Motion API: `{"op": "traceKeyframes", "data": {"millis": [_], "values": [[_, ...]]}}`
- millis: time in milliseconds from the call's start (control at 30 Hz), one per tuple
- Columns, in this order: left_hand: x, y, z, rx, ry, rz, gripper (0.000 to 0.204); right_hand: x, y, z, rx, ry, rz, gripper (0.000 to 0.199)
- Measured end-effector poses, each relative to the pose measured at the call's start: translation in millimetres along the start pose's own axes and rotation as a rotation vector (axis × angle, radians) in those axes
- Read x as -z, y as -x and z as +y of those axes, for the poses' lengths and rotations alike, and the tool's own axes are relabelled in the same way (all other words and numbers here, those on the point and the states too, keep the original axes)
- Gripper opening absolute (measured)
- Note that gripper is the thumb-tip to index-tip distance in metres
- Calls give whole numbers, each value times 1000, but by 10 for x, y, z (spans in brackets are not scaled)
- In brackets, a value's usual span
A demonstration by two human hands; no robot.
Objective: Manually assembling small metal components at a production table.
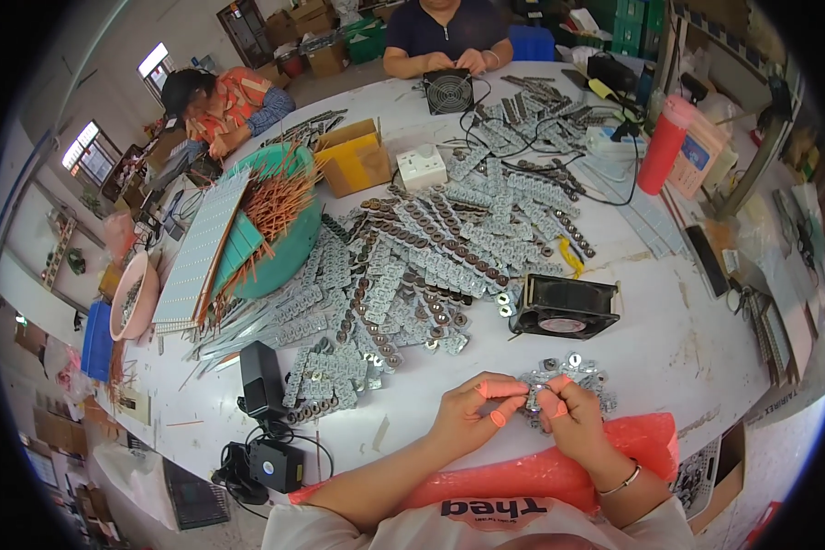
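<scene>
My left hand (467, 417) and my right hand (573, 423) meet near the table's front edge, fingertips pinched together. Between them is a small shiny metal piece (533, 398), mostly hidden by the fingers. Orange-pink finger covers sit on several of my fingers. Right behind my hands lies a small heap of loose silvery metal pieces (577, 368). Under my forearms spreads a red plastic sheet or bag (637, 445). A black square fan (564, 307) stands just beyond the heap.
Strips of linked metal pieces (422, 247) cover mid-table. A teal basin (298, 243) holds orange-brown sticks and panels. Black power adapters (275, 463) lie left. Farther off stand a cardboard box (351, 160), a red bottle (665, 147) and another fan (449, 92). Two co-workers sit across.
</scene>
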State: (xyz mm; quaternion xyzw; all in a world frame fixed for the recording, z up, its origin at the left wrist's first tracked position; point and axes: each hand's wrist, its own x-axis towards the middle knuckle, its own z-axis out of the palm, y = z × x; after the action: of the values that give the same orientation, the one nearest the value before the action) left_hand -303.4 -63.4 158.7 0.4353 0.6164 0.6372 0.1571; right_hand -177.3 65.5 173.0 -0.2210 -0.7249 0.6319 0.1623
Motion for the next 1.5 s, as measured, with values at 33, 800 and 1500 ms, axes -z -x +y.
{"op": "traceKeyframes", "data": {"millis": [33,800,1500], "values": [[-5,7,17,-15,2,6,19,0,19,-12,13,9,0,16],[45,2,-108,123,204,24,20,-53,-143,-53,-80,-9,-1,20],[21,-13,-166,100,158,-2,18,163,-108,-66,-123,30,-32,14]]}}
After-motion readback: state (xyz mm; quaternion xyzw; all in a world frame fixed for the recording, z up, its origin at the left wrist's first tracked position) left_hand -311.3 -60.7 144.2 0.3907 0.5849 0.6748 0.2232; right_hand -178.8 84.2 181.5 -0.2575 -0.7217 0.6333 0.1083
